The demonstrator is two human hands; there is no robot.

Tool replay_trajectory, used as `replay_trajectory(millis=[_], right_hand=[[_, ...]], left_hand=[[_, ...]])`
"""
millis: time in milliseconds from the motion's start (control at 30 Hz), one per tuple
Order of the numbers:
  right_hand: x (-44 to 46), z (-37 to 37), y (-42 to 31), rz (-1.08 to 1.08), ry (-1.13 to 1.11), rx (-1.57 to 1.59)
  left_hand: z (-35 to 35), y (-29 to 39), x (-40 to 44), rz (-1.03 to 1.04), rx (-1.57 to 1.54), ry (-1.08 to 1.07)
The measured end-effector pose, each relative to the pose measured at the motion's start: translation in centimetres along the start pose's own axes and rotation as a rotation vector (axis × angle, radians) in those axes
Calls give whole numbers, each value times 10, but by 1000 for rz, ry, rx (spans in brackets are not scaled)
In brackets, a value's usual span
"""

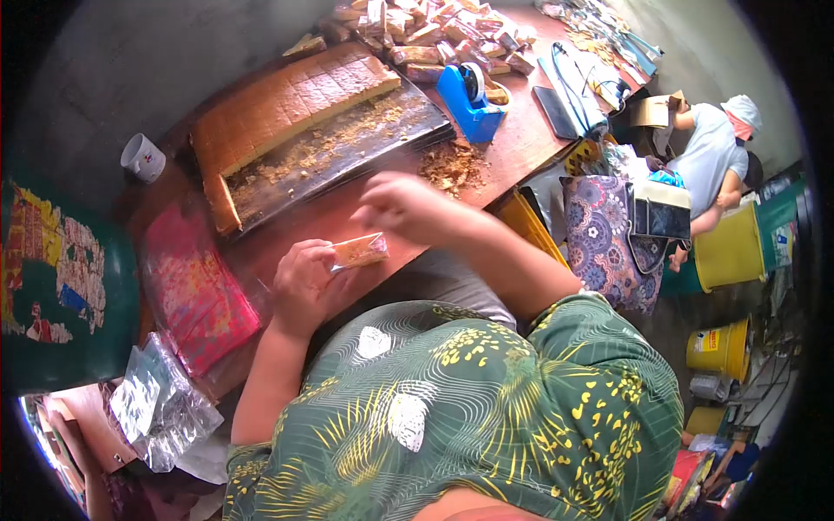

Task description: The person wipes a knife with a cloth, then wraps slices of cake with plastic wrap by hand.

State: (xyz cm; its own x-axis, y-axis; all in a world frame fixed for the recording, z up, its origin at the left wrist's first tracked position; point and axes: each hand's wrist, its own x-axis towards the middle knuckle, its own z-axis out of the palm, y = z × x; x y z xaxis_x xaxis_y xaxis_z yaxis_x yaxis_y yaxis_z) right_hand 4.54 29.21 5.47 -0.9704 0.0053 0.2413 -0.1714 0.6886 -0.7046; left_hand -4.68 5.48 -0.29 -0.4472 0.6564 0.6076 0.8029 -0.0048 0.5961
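Note:
My left hand (304,280) grips one end of a plastic-wrapped cake piece (360,251) above the table's front edge. Close to the other end of that piece, my right hand (388,205) is blurred by motion, so its fingers cannot be made out. Behind the hands lies a dark tray (408,130) holding a cut sheet of cake (287,108) and loose crumbs. A blue tape dispenser (473,106) stands to the right of the tray, with brown crumbs (453,167) on the table near it.
Many wrapped pieces (426,35) are heaped at the back. A white mug (143,158) and pink plastic sheets (200,286) are at the left, with clear plastic bags (163,404) below. A phone (554,111) lies at the right edge. Another person (712,148) is at the far right.

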Motion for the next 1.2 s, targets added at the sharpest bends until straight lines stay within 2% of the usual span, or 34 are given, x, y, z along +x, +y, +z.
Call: replay_trajectory(millis=[33, 100, 133, 200, 233, 300, 367, 433, 500, 633, 667, 700, 733, 767, 833, 900, 967, 1000, 1067, 1100, 1133, 1200], right_hand=[[4, 13, -31, -19, -78, 89], [13, 32, -65, -135, -221, -21], [15, 36, -62, -119, -209, -132], [21, 50, -47, -93, -185, -351], [25, 47, -41, 54, -310, -415], [22, 24, -35, 277, -425, -377], [9, 11, -12, 309, -393, -415], [-12, 17, 17, 73, -184, -300], [-22, 28, 2, -199, -17, -126], [-18, 15, -31, -2, -365, -187], [-11, -6, -28, -71, -415, -191], [3, -32, -33, 135, -531, -420], [14, -62, -28, 50, -368, -425], [17, -85, -4, 3, 88, -208], [37, -134, -29, -36, 631, -698], [53, -145, -52, -179, 839, -776], [75, -112, -76, -169, 765, -503], [88, -90, -75, -85, 657, -479], [106, -34, -89, -172, 407, -466], [118, -2, -79, -163, 191, -312], [128, 24, -81, -119, -4, -458], [142, 73, -85, -89, -112, -451]], left_hand=[[-1, 3, 1, 37, 31, 16], [-6, 8, 1, 41, 62, 1], [-10, 10, 0, 42, 82, -8], [-11, 12, -6, -89, 69, 22], [-10, 13, -7, -152, 61, 41], [-10, 10, -7, -128, 17, 20], [-8, 7, -8, -95, -33, 22], [-4, 0, -7, -43, -77, 48], [0, -8, -8, 9, -149, 26], [-14, 12, -3, 3, -168, -33], [-19, 12, -5, 22, -118, -32], [-27, 12, -5, 40, -70, -35], [-44, 10, -5, 72, 38, -24], [-64, 10, -6, -24, 85, 42], [-108, -8, -14, -144, 248, 179], [-147, -33, -24, -231, 445, 276], [-174, -47, -32, -350, 607, 313], [-177, -57, -39, -352, 619, 267], [-172, -83, -59, -355, 636, 167], [-174, -87, -60, -414, 593, 182], [-173, -88, -59, -471, 545, 195], [-172, -94, -60, -514, 470, 218]])
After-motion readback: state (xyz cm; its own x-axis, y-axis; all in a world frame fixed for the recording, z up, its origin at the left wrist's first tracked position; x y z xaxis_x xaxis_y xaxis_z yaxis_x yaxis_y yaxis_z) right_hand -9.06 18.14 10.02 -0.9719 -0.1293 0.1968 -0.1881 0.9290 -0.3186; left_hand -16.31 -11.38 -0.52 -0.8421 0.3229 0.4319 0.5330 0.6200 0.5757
